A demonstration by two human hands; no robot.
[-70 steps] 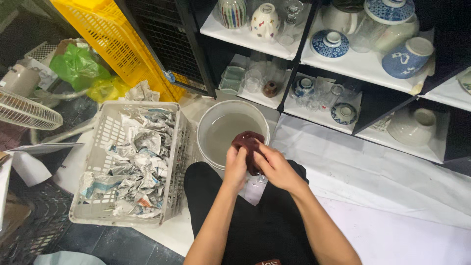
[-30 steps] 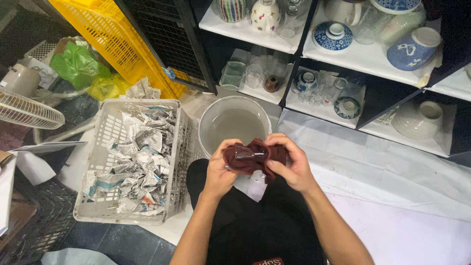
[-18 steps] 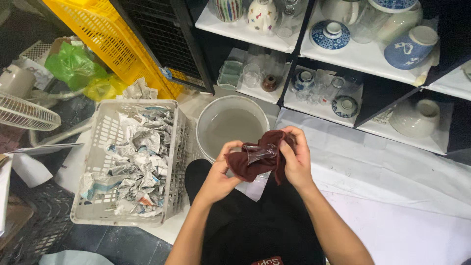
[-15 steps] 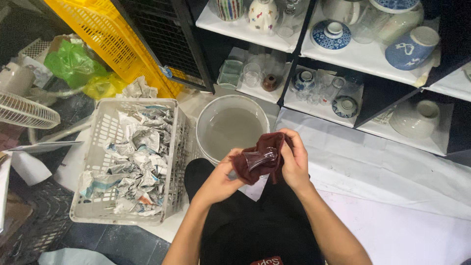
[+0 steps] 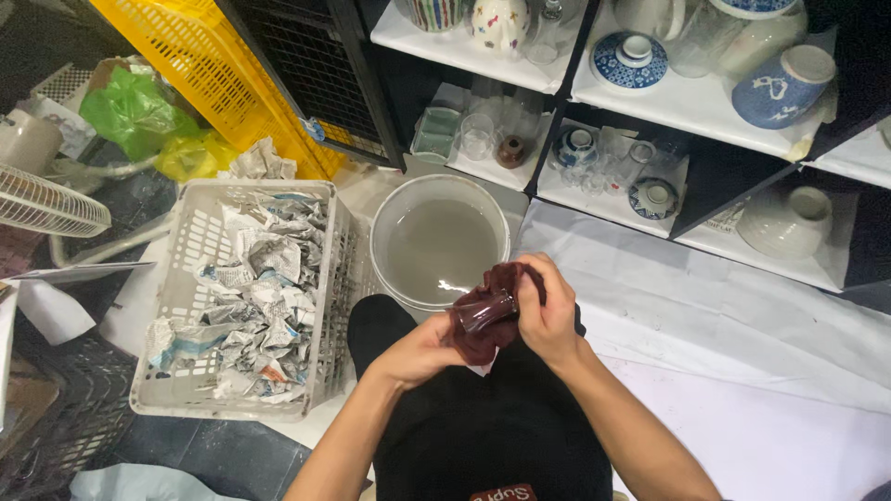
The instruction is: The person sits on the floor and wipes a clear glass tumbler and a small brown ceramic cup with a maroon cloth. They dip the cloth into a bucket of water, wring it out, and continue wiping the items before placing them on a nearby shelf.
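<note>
While both hands work just in front of the white bucket [image 5: 436, 243] of cloudy water, the left hand [image 5: 418, 350] cups a dark red cloth [image 5: 483, 315] from below, its grip closed on the fabric. The right hand [image 5: 548, 315] pinches the same cloth from the side. Left of the bucket stands a pale basket [image 5: 186, 269] of crumpled newspaper [image 5: 255, 297].

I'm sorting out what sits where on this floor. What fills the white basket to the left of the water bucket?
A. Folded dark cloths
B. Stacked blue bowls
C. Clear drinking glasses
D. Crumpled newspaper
D: the white basket is packed with crumpled newspaper, beside the bucket of cloudy water, while both hands work a dark red cloth around a small glass object.
</note>
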